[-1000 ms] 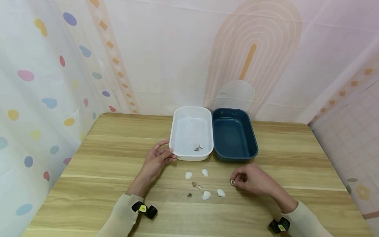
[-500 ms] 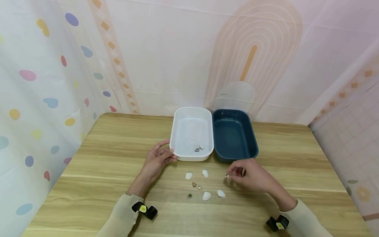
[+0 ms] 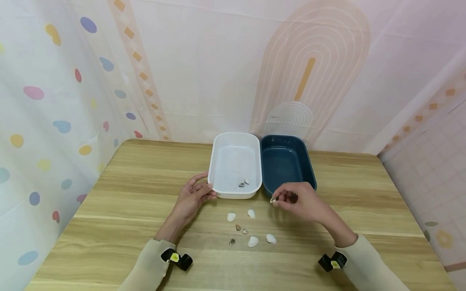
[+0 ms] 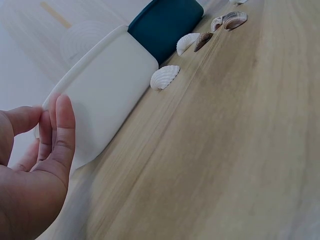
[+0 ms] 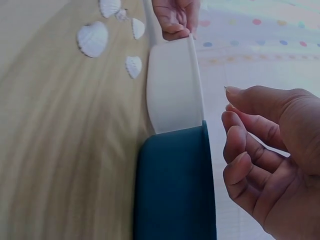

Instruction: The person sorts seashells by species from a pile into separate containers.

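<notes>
- Head view, and the right hand [image 3: 300,201] has a small shell [image 3: 273,200] pinched between thumb and fingertips, up off the table [image 3: 164,161]!
- That held shell is by the near left corner of the blue tray [image 3: 282,161]; over the rim or just short of it, one cannot tell.
- Only a sliver of it shows at the thumb tip from the right wrist.
- Across on the left, the left hand [image 3: 193,198] pinches the rim of the white tray [image 3: 233,159] at its near left corner.
- Side by side go the trays, touching, white left and blue right, toward the table's far edge.
- Inside the white one, two small shells [image 3: 241,184] lie at the near right.
- Between the hands, four white shells [image 3: 253,241] are spread on the wood, two far, two near.
- Among them, a brown shell [image 3: 238,227] sits just beside a pale shell [image 3: 244,231], with a dark shell [image 3: 232,242] near them, toward the person.
- Behind it all hangs a patterned curtain [image 3: 204,72].
</notes>
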Available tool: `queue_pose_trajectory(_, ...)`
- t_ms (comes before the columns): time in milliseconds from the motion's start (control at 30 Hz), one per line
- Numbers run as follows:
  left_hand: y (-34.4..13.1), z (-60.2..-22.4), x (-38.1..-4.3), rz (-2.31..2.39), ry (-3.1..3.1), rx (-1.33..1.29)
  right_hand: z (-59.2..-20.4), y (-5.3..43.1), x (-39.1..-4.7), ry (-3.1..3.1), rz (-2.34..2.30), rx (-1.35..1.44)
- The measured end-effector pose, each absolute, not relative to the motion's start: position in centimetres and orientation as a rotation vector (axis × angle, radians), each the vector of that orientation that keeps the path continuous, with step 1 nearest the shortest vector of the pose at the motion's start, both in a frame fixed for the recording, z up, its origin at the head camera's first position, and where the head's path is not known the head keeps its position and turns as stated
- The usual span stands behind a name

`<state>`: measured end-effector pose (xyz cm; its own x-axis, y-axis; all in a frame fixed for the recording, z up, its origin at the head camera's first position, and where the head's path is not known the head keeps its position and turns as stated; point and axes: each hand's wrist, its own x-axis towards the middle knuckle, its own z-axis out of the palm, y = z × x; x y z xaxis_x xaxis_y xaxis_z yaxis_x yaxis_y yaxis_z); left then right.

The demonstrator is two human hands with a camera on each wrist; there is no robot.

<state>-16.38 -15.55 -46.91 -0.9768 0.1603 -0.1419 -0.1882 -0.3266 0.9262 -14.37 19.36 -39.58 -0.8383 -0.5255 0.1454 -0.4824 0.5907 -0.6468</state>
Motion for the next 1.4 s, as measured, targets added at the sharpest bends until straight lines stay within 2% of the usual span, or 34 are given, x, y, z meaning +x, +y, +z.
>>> queue_pose_trajectory(800, -15.7, -47.1, -16.4, 2.399, 1.689, -0.021, -37.5, 16.8, -19.2, 2.795, -1.097, -0.855)
queue_pose_trajectory(1400, -15.6, -47.2, -16.5, 2.397, 1.678, -0.026, -37.7, 14.8, -22.7, 2.762, -1.091, -0.835)
